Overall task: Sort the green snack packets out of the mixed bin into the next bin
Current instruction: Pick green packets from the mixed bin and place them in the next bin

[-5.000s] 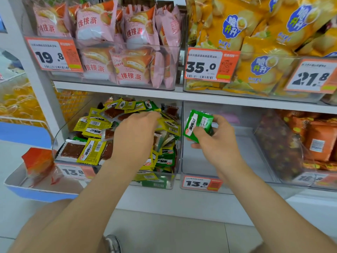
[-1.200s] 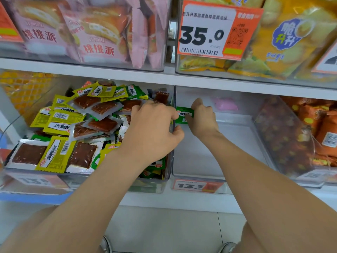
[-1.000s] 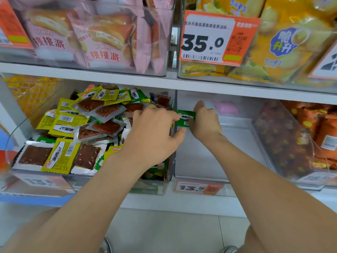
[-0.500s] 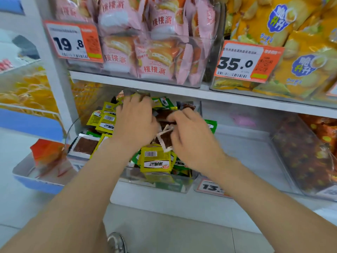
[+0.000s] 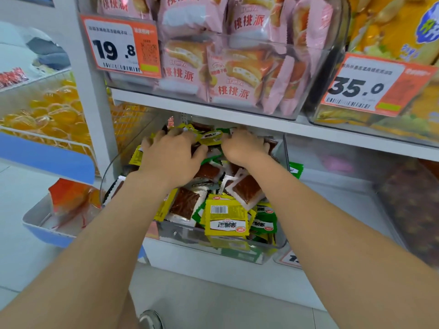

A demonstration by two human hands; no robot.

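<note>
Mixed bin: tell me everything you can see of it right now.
The mixed bin is a clear plastic tub with a curved left wall and a low front. It sits on the lower shelf, under the pink pastry packs. It is heaped with small yellow packets, green packets and clear-windowed brown ones. Both hands reach toward its back: the left hand lies spread on the pile, while the right hand digs in with its fingers hidden. Its right wall stands beside the next bin.
</note>
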